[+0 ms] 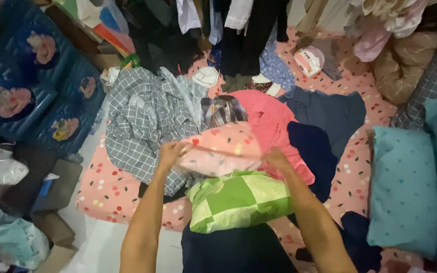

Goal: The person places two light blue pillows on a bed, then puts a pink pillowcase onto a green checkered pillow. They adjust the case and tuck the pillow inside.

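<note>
Near the front edge of the pink dotted mattress (102,192), the left hand (170,152) and right hand (277,159) pinch the ends of a soft pink printed folded cloth (221,149) above a green checked puffy cushion (238,199).

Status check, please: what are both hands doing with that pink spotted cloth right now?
Left hand and right hand each grip an end of the pink spotted cloth. Green checked bundle sits just below it. Grey checked shirt lies beside, left.
</note>
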